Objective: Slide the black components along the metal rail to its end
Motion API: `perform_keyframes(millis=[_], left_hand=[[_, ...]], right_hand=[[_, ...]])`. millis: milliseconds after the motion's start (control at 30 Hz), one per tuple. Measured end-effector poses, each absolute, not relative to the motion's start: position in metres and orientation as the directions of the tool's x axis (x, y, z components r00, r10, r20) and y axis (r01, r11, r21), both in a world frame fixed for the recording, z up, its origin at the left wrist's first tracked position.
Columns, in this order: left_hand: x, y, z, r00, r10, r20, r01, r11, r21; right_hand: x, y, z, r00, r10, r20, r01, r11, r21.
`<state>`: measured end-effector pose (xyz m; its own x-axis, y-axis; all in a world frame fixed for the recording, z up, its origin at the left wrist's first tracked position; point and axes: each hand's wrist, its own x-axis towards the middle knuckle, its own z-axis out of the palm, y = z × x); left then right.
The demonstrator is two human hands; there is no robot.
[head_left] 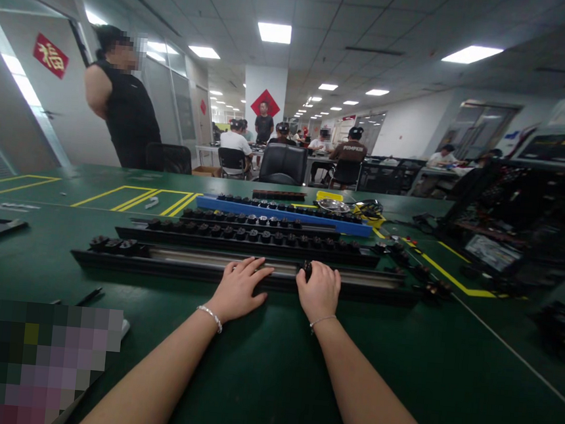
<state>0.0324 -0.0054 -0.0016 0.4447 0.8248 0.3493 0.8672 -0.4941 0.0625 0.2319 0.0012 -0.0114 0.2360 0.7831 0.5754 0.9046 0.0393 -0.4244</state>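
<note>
– Any writing to read?
– Yes: pale "PUMPKIN" on a brown shirt (pixel 352 151) far back, and a gold "福" on red paper (pixel 51 55), stuck on the door (pixel 24 24).
– And the left hand (pixel 240 289)?
– Laid over the long black rail (pixel 159 270), fingers open and apart.
– And the right hand (pixel 321 290)?
– Pinching a small black part (pixel 306 267) between thumb and finger, at the same rail.
– Where on the green table (pixel 252 381)?
– Right in front, with a long silver strip (pixel 199 258) inside and dark, lumpy pieces (pixel 126 246) at the left end.
– And behind?
– More black rails (pixel 240 245) with round dark knobs (pixel 253 235), then a smooth blue rail (pixel 311 220).
</note>
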Motion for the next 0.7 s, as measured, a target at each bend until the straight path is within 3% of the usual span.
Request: perform_keyframes(millis=[700], left_hand=[[0.032,-0.005,-0.002,0.444,0.822,0.357,0.865,-0.497,0.067]], right_hand=[[0.246,0.005,-0.014,0.278,0.760,0.588,0.900,0.007,-0.435]])
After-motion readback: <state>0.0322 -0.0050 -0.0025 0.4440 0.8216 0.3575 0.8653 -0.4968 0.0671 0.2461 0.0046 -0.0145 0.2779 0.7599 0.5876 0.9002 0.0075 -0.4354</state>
